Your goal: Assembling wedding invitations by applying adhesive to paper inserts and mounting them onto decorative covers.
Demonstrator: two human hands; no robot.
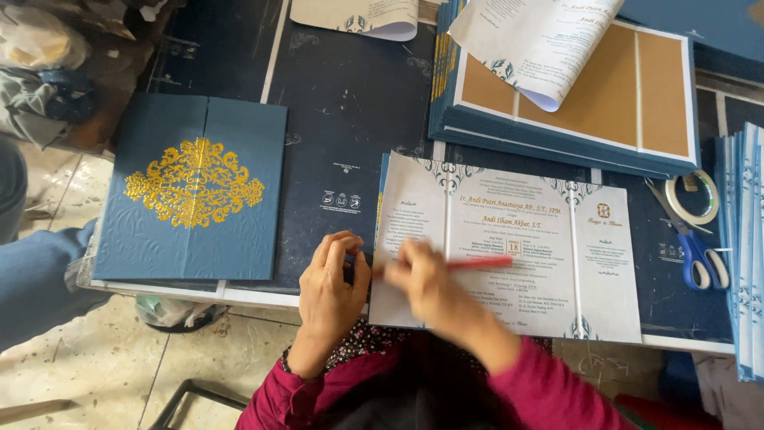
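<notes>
Open card (509, 247) lies flat on the dark table (350, 103). Right hand (426, 279), blurry, fingers closed around one red stick (477, 263), presses on it. Left hand (334, 275), fingers bent, pins its edge. One blue-and-gold folder (195, 187), one pair of scissors (692, 239).

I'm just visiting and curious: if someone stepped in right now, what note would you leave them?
Left hand presses the left edge of the open printed card on the table.
Right hand has a grip on a red stick-like tool, blurred, held over the card.
A closed blue folder with gold ornament lies to the left; a stack of blue covers, scissors and tape roll lie nearby.
</notes>
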